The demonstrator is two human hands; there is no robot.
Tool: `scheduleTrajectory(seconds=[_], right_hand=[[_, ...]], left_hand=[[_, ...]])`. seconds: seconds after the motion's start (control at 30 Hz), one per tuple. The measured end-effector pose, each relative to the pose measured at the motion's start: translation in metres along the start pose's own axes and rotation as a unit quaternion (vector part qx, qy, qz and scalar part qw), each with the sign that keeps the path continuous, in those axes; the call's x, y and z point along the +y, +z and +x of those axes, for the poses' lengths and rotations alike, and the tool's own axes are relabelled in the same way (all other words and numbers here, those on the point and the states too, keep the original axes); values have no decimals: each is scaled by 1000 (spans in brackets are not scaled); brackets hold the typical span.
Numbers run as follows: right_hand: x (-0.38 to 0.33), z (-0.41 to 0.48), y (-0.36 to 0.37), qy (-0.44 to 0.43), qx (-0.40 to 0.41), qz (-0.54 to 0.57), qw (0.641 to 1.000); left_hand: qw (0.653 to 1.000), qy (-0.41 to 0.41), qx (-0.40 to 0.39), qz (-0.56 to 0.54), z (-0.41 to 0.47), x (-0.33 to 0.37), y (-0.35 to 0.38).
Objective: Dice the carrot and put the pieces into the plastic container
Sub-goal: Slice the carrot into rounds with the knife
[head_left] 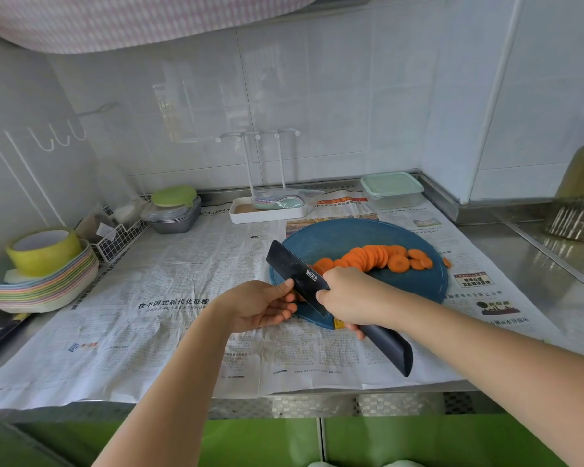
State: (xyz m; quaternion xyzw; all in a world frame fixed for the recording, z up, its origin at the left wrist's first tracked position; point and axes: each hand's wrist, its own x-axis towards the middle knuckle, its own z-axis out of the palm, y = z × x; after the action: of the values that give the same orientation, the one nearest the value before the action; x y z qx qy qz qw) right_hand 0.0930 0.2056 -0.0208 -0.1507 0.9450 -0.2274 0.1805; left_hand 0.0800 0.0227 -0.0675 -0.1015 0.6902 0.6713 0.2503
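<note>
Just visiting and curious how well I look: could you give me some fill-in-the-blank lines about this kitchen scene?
1. The right hand holds a black ____.
2. The left hand pinches its ____.
3. The carrot slices lie on a round ____ board.
4. The counter is spread with ____.

Missing words: knife; blade; blue; newspaper.

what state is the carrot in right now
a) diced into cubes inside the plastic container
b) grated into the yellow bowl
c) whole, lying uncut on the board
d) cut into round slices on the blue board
d: the carrot slices lie as overlapping round discs on the blue cutting board, the right hand grips the knife, and the plastic container behind has its lid on.
</note>
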Motion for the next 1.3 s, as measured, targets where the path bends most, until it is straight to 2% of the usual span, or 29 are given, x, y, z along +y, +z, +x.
scheduleTrajectory(seconds=[0.3,0.43,0.73,1.0,1.3], right_hand=[[-15,3,-3,48,-49,0,998],[-13,3,1,36,-32,-7,999],[-18,6,-3,45,-71,19,996],[-26,16,-2,52,-57,-27,997],[-29,20,-2,33,-84,-68,994]], left_hand=[[1000,22,19,11,1,-3,0],[1000,20,14,5,1,-3,-1],[1000,17,8,-3,2,-3,-4],[1000,9,9,-2,4,-2,-5],[1000,9,11,-5,4,-3,-4]])
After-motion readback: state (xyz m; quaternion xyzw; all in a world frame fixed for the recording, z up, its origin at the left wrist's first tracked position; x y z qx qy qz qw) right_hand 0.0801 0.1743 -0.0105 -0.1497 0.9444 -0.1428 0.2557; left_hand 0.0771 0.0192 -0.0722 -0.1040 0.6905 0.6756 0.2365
